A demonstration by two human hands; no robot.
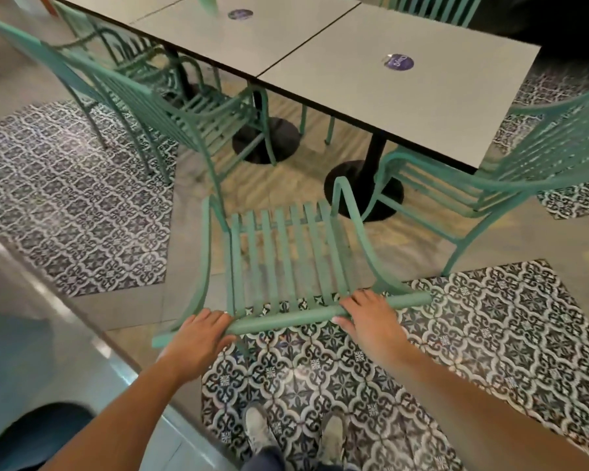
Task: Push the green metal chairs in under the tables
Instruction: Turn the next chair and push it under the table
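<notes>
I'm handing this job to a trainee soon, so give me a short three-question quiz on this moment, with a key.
1. True or false: both hands grip the top rail of the near chair.
2. Where is the near chair's seat? A) fully under the table B) out in front of the table C) tipped over on the floor
3. Fill in: each tabletop carries a round ____ sticker.

Key:
1. True: the left hand and right hand each have fingers curled on the rail.
2. B
3. Purple
</notes>
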